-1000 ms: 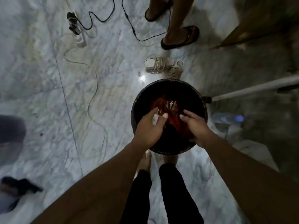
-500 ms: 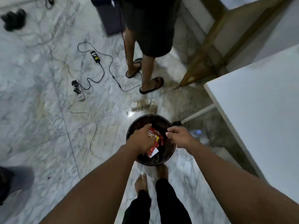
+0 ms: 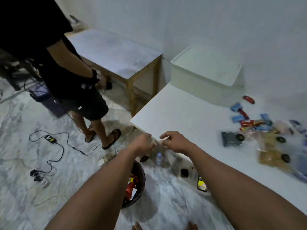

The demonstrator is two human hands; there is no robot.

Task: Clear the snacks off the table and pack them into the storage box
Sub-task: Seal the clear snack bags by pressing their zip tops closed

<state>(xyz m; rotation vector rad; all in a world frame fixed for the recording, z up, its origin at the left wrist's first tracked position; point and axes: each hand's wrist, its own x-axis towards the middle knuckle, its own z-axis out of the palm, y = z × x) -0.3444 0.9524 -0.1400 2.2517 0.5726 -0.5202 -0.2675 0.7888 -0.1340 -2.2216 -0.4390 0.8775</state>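
Now the fingers (image 3: 163, 135) are curling loosely, holding nothing, as the left hand (image 3: 143, 143) and right hand (image 3: 175, 142), lifted out of the floor bucket (image 3: 142, 173), are hovering at the bench (image 3: 174, 110) corner. Snack packets (image 3: 254, 125) are lying scattered on it near the lidded storage box (image 3: 206, 75).

Two hands: left hand (image 3: 143, 143) and right hand (image 3: 176, 141). Two tables: one white table (image 3: 182, 113), one wooden-legged table (image 3: 116, 50). One white storage box (image 3: 206, 72). One dark round bin (image 3: 144, 177). One water bottle (image 3: 159, 158). One standing person (image 3: 66, 72). Snacks: one grey packet (image 3: 230, 138), three black discs (image 3: 285, 158), at least four blue wrappers (image 3: 236, 107), at least three red wrappers (image 3: 248, 99); the remainder is too blurred to count.
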